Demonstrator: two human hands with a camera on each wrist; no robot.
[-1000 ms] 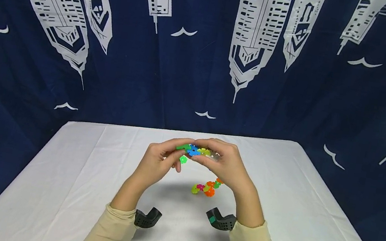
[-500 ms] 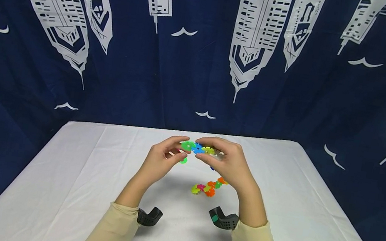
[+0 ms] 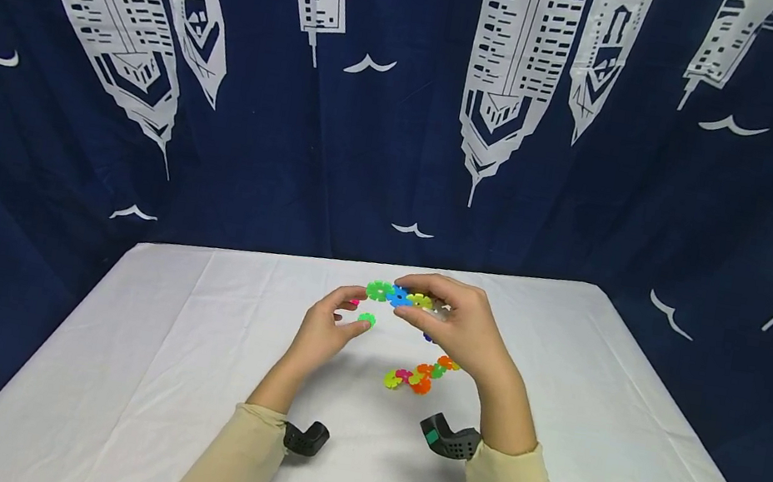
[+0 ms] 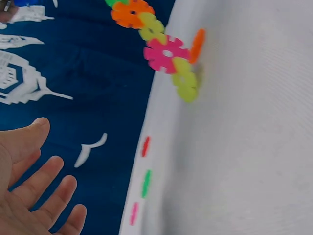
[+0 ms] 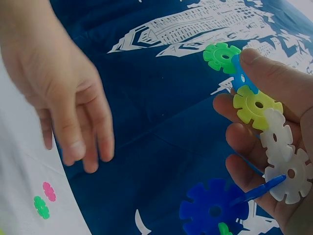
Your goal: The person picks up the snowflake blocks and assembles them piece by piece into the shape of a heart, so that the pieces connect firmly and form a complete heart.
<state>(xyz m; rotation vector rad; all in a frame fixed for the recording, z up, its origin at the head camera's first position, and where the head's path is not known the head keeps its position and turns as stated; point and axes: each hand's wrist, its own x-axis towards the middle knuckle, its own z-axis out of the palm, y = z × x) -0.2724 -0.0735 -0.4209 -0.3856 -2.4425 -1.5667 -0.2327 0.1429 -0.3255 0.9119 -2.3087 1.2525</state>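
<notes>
In the head view my right hand (image 3: 461,320) holds a chain of interlocking flower-shaped discs above the table. Thumb and forefinger pinch its blue disc (image 3: 399,297), with a green disc (image 3: 379,290) at the free end and a yellow disc (image 3: 419,301) behind. The right wrist view shows more of the chain: white discs (image 5: 290,175) along the palm and a dark blue disc (image 5: 214,208) hanging lower. My left hand (image 3: 328,324) is apart from the chain, fingers spread and holding nothing. Its thumb tip overlaps a loose green disc (image 3: 367,319) in the head view.
A second chain of orange, pink, yellow and green discs (image 3: 420,383) lies on the white tablecloth (image 3: 183,377) between the forearms. Beyond the left hand is a small pink disc (image 5: 49,191). A dark blue curtain (image 3: 371,146) with white building prints hangs behind the table.
My left hand has let go of the chain's green disc and moved down, its fingers opening. My right hand has shifted slightly right, still pinching the blue disc.
</notes>
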